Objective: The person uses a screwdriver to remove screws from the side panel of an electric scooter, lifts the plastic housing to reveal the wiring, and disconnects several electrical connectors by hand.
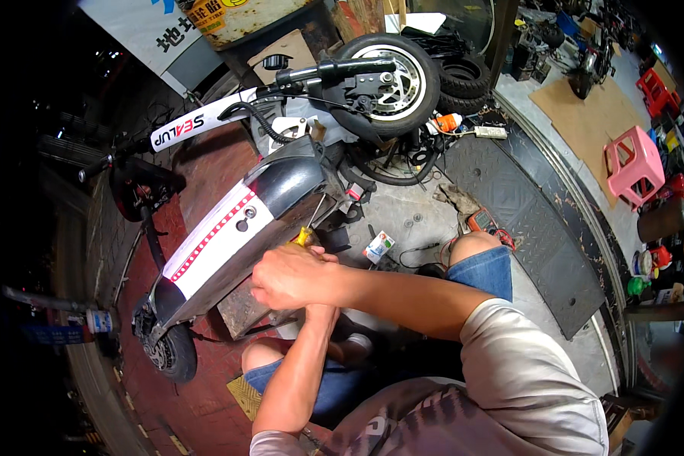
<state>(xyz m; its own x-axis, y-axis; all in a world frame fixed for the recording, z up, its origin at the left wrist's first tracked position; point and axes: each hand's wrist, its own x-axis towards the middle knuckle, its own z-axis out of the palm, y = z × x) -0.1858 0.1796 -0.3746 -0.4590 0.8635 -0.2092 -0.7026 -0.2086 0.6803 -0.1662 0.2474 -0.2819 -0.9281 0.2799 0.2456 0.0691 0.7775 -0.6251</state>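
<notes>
An electric scooter lies tipped on its side, its white deck [213,243] with a red dotted strip facing up and left. My right hand [290,275] is closed round a screwdriver [304,236] with a yellow handle. The metal shaft runs up to the deck's dark underside edge; its exact contact point is too small to make out. From below, my left forearm [292,387] passes under my right wrist. Most of my left hand is hidden there, beside the screwdriver hand, so its fingers do not show clearly.
The scooter's front wheel [403,85] is at the top, its rear wheel [173,353] at lower left. A small box [378,247], cables and a multimeter [481,221] lie on the floor near my knee. A ramp plate [524,228] and pink stool [635,169] are to the right.
</notes>
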